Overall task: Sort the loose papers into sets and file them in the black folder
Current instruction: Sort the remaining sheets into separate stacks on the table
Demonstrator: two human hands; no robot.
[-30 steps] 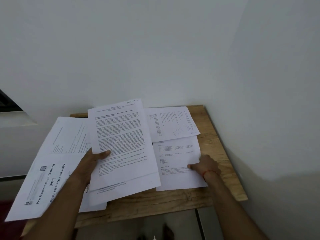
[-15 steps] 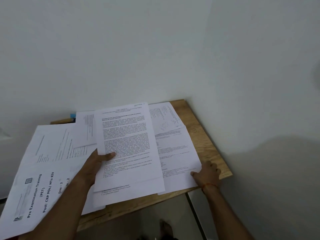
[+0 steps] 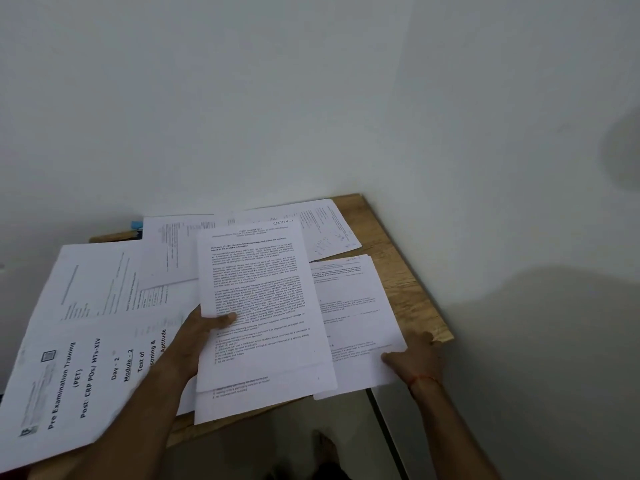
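Wooden worktop (image 3: pixel 410 271), set into a wall corner: its far and right edges run close against white walls, and bare wood shows only as a strip along the right edge and a narrow band at the near edge. Loose papers cover the rest. The large cover sheet (image 3: pixel 69 358), printed "Pre Examination Training", overhangs the worktop's left and near edges. A diagram sheet (image 3: pixel 322 226) lies at the worktop's far right corner. Open floor lies past the near edge. Left hand (image 3: pixel 197 327): reaching in over the worktop's near edge, thumb pressed on the face of the Section-1 sheet (image 3: pixel 256 289), fingers gripping it from beneath and holding it tilted up above the worktop's middle; a second sheet (image 3: pixel 242 405) juts out below it. Right hand (image 3: pixel 415 358): at the worktop's near right corner, thumb on top and fingers curled, pinching the corner of a text sheet (image 3: pixel 356 323) that overhangs the near edge; red thread (image 3: pixel 420 379) at the wrist. Hidden or unclear: the left fingers behind the paper; how many sheets that hand carries; small print on most pages; a blue item (image 3: pixel 136 225) at the worktop's far left, mostly covered; a foot (image 3: pixel 325 445) in dim light below the near edge.
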